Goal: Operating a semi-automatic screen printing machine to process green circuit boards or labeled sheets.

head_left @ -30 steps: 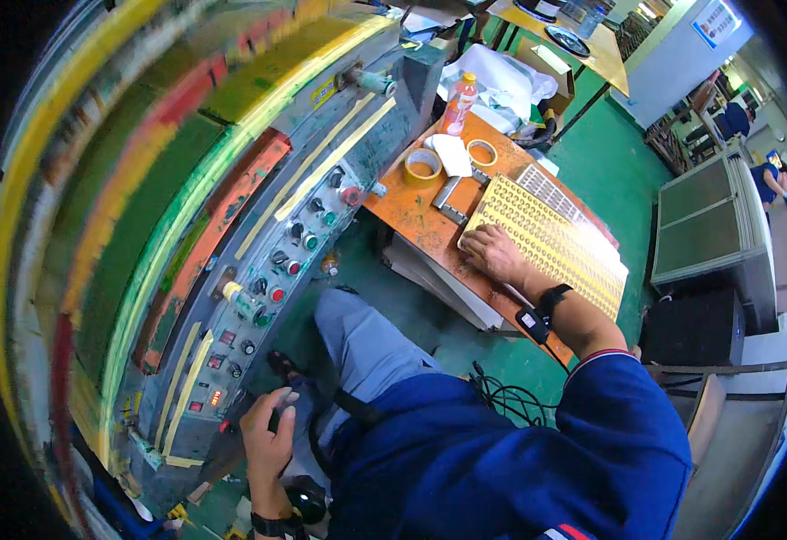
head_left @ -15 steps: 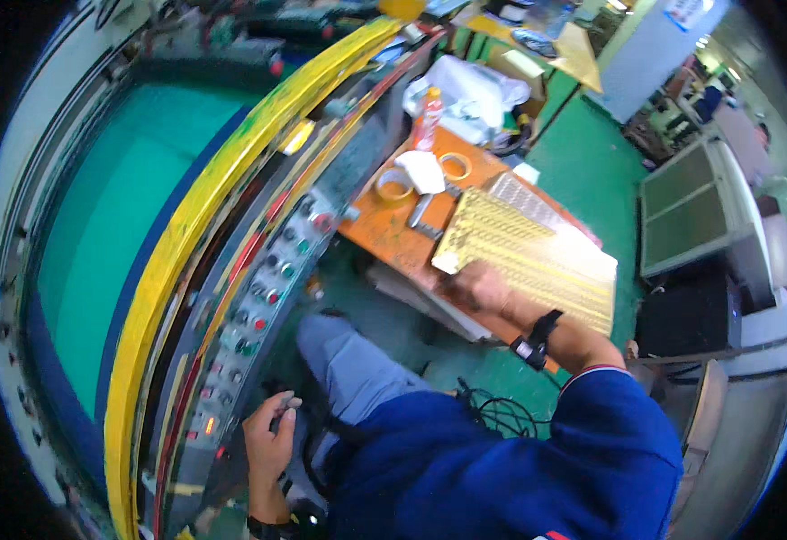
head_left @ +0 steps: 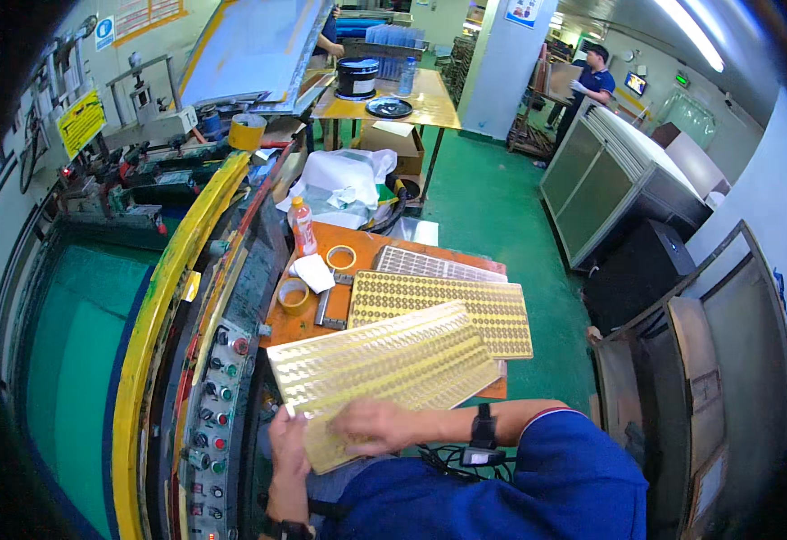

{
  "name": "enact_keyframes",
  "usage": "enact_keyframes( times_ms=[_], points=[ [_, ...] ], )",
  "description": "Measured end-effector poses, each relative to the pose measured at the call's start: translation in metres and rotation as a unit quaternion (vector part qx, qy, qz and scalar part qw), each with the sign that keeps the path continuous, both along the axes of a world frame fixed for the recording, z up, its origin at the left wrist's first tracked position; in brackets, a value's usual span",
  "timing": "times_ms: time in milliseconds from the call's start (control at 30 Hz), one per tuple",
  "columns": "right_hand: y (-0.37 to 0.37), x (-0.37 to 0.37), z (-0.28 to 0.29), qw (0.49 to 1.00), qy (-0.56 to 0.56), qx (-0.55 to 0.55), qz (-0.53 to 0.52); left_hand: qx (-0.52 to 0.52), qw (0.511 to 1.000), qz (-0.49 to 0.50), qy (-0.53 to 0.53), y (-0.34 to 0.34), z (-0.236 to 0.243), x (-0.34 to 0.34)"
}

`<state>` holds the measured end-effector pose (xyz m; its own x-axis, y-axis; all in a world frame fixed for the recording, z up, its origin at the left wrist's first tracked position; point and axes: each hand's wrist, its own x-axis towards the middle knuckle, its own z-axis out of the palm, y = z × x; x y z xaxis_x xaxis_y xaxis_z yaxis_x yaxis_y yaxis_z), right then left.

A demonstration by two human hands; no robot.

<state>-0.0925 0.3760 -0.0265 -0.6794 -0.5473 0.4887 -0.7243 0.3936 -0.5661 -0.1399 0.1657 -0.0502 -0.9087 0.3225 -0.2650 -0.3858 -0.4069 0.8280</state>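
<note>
My left hand [head_left: 287, 450] grips the left edge of a yellow, metallic-patterned panel [head_left: 420, 360], held tilted over the near end of the orange table [head_left: 281, 328]. My right hand [head_left: 371, 423] is on or just over that panel's lower face, its fingers smeared by motion. Behind it a second yellow panel [head_left: 493, 306] lies on a pale grid-patterned panel [head_left: 429, 261]. Left of these are a metal tool [head_left: 332, 310], two tape rolls [head_left: 293, 295], a white wad [head_left: 312, 273] and a bottle with orange cap [head_left: 302, 227].
The machine's yellow rail [head_left: 141, 360] and button panel [head_left: 209, 423] flank me left. A framed screen [head_left: 754, 360] and metal cabinet [head_left: 592, 171] stand right. Behind are a white bundle [head_left: 339, 180], a table with a black tub [head_left: 356, 81], and two co-workers [head_left: 592, 81] [head_left: 328, 36].
My right hand has lifted a yellow panel off the table and brought it left toward me. My left hand has taken hold of its edge. The view has swung up toward the room.
</note>
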Motion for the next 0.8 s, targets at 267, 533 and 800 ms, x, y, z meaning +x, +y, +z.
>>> enact_keyframes(
  times_ms=[267,533,800],
  points=[
    [0.143,-0.018,-0.038,0.829,-0.028,-0.116,-0.547,-0.215,0.953,0.194,0.086,-0.168,0.052,0.074],
    [0.024,-0.034,-0.002,0.811,-0.308,-0.352,-0.352,-0.354,0.817,0.429,0.153,-0.275,0.036,0.187],
    [-0.047,-0.046,0.0,0.894,-0.359,-0.244,-0.107,-0.188,0.677,0.711,0.0,-0.223,0.009,0.288]
  ],
)
